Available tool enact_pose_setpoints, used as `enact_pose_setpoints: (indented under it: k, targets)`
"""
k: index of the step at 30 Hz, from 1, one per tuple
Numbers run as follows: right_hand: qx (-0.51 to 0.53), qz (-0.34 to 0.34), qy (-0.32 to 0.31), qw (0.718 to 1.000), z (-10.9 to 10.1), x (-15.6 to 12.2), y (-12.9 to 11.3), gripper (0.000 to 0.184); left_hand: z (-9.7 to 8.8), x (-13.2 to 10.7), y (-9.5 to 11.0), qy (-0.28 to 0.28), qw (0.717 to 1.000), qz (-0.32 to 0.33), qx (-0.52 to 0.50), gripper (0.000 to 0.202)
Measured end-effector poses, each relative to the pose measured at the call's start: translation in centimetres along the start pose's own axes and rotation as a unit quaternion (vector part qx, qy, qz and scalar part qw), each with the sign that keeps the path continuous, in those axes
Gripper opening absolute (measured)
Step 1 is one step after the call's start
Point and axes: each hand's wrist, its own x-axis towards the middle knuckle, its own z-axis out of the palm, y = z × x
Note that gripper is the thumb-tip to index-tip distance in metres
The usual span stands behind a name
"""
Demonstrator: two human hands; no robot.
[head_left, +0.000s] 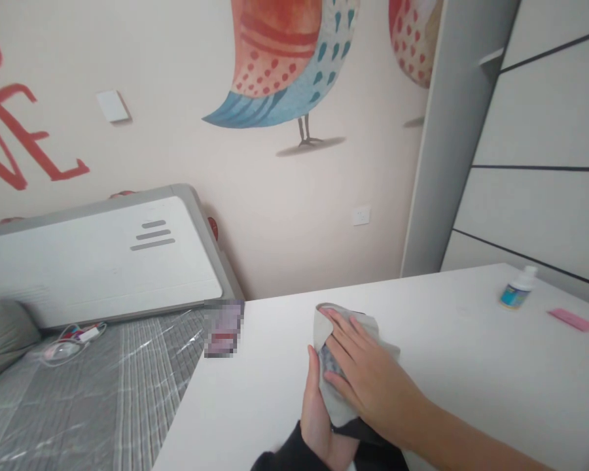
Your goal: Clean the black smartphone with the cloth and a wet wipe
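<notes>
We've got a pale wall [285, 216] w/ a painted bird [275, 65], a grey wardrobe [535, 131] at right of view, a white table [471, 379] in front, & at left a bed w/ a grey quilt [78, 405] and white headboard [98, 261]. A pixelated patch [224, 329] covers the table's corner. A small bottle [517, 288] & a pink slip [572, 320] sit far right on the table.

The beige cloth [341, 409] is near the table's front edge, bunched/folded over, not spread flat; a printed layer [332, 362] shows in the fold. Its long axis runs roughly up-down in view, top end tilted toward the far side of the table. Our left hand [319, 418] cups it from below, thumb up its near edge, other fingers hidden, so can't tell their spread. Our right hand [368, 366] lies over it, fingers spread & flat on top.
</notes>
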Motion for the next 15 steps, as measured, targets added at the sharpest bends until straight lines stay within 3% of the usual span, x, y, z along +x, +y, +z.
enact_pose_setpoints:
  k: [3,5,8,12,15]
  targets:
    - [0.02,0.033,-0.021,0.999,0.6,-1.3,-1.8,0.034,0.1,-0.1,0.5,0.025,1.0,0.006,-0.008,0.07]
    - [0.045,0.005,-0.058,0.997,1.0,-2.6,-2.9,0.043,-0.2,0.0,1.1,0.043,0.999,-0.003,0.015,0.076]
    - [0.078,-0.018,-0.103,0.991,1.0,-3.3,-3.0,0.052,-0.7,0.3,1.4,0.007,0.999,-0.027,0.041,0.085]
    - [0.044,0.082,-0.047,0.995,0.8,-1.5,-1.1,0.057,-0.6,0.2,0.6,-0.068,0.997,-0.027,0.038,0.078]
    - [0.021,0.095,-0.007,0.995,1.7,-1.2,-1.1,0.055,-0.9,0.3,0.6,-0.089,0.995,-0.014,0.041,0.075]
